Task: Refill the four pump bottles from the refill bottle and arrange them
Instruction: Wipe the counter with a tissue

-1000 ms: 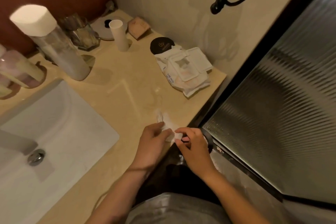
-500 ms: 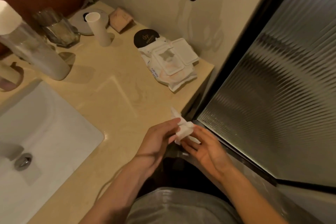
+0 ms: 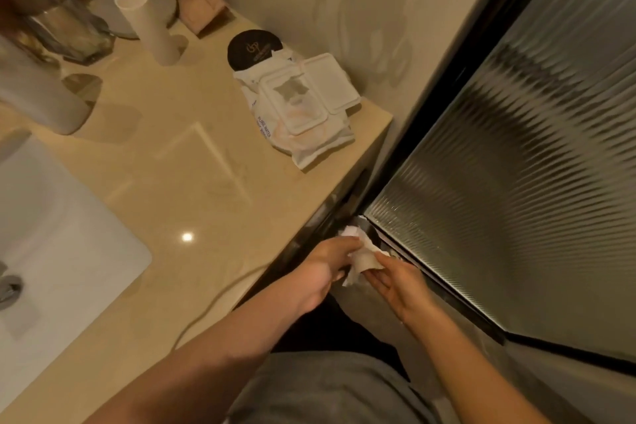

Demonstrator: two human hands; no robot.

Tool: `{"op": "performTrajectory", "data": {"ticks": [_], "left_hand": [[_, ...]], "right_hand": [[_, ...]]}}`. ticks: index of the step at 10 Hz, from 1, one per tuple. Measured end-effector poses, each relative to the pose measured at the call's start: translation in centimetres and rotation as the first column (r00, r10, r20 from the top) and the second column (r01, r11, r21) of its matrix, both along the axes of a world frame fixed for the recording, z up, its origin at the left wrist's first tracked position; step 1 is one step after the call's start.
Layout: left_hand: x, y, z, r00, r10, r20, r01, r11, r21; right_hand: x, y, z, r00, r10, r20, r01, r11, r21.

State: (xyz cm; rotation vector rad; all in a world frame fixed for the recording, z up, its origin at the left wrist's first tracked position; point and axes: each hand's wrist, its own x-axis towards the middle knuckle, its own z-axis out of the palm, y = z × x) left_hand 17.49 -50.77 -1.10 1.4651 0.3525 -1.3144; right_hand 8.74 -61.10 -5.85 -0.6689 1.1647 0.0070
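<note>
A ribbed glass door is seen just to the right of the fingers. A beige countertop is spread to the left of and beyond the fingers, and a white sink is set into it well to their left. The bottle, pale, blurred and cut off at the left, is stood on the countertop far to the upper left of the fingers, well apart from both hands; whether it is the refill bottle or a pump bottle cannot be told. A white pack of wipes, its lid flap open, is laid beyond the fingers near the countertop's right edge, and a black round disc is partly covered by its far end. Farther off are found a glass tumbler, a grey round dish, a white tube stood upright just in front of the dish, and a pinkish block by the wall. The left hand is held off the countertop's front edge, its fingers curled around a crumpled white tissue. The right hand is turned palm up just beside it, its fingers kept together and nearly straight against the tissue; whether the thumb is clamped on it cannot be told.
</note>
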Motion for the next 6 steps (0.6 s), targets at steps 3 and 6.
{"op": "performTrajectory", "data": {"ticks": [3, 6], "left_hand": [[2.1, 0.0, -1.1, 0.997, 0.083, -0.005, -0.080, 0.979, 0.188], [2.2, -0.1, -1.5, 0.989, 0.144, 0.021, -0.145, 0.988, 0.056]], "right_hand": [[3.0, -3.8, -6.3, 0.981, 0.001, -0.193, 0.027, 0.990, 0.140], [5.2, -6.8, -7.4, 0.982, 0.094, -0.166, -0.075, 0.990, 0.120]]}}
